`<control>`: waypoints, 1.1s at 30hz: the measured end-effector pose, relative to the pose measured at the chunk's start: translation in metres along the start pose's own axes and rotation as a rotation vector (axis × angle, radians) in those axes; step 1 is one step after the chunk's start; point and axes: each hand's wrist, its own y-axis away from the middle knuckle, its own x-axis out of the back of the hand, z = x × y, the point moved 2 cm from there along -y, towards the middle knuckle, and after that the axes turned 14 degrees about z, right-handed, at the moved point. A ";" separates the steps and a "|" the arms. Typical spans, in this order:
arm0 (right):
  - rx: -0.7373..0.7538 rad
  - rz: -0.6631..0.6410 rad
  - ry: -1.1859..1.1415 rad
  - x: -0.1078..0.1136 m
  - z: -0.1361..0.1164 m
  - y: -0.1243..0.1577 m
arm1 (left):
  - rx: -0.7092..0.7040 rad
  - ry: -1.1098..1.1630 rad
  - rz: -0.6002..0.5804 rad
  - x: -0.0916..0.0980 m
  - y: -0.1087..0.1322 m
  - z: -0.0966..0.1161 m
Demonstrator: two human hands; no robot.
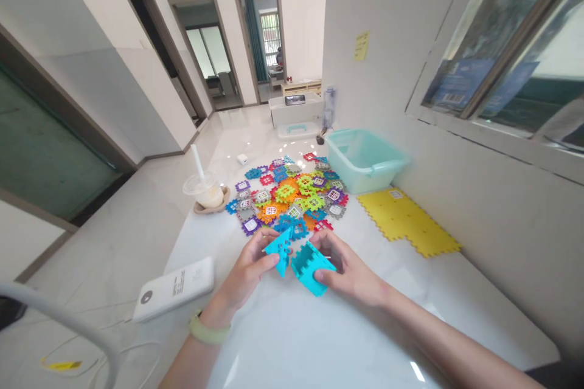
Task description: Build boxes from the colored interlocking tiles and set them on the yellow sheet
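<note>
My left hand point(254, 264) is closed on a turquoise roof-shaped building piece point(280, 250), pinched between thumb and fingers and tilted. In my right hand point(343, 264) is a turquoise box point(310, 268) made of interlocking pieces, its notched open side facing up and toward the left. A small gap separates the roof piece from the box. Just beyond both hands spreads a pile of notched building pieces point(287, 191) in orange, green, blue, purple, grey and red, some with white window inserts.
To the right of the pile stands a turquoise plastic tub point(369, 170), with yellow interlocking plates point(408, 222) nearer me. A lidded cup with a straw point(207, 190) sits at the left. A white power bank point(176, 287) lies near the left edge, and a white case point(296, 115) is at the back.
</note>
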 end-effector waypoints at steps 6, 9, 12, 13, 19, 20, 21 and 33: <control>0.051 0.115 0.090 0.004 -0.005 -0.005 | -0.062 -0.005 -0.052 -0.012 0.001 -0.012; 0.077 0.151 0.178 0.005 -0.005 -0.003 | -0.055 0.011 -0.051 -0.016 0.002 -0.016; 0.111 0.169 0.255 0.004 -0.005 0.000 | -0.046 0.019 -0.046 -0.021 0.003 -0.021; 0.117 0.172 0.265 0.004 -0.006 0.000 | -0.047 0.020 -0.043 -0.022 0.004 -0.022; 0.110 0.191 0.304 0.002 -0.009 0.002 | -0.056 -0.002 -0.053 -0.025 0.005 -0.028; 0.116 0.193 0.317 0.002 -0.010 0.003 | -0.074 -0.016 -0.054 -0.025 0.006 -0.028; 0.126 0.194 0.329 0.001 -0.011 0.004 | -0.098 -0.031 -0.054 -0.026 0.006 -0.028; 0.247 0.188 0.321 -0.005 -0.016 0.014 | -0.302 -0.246 -0.085 -0.024 0.012 -0.029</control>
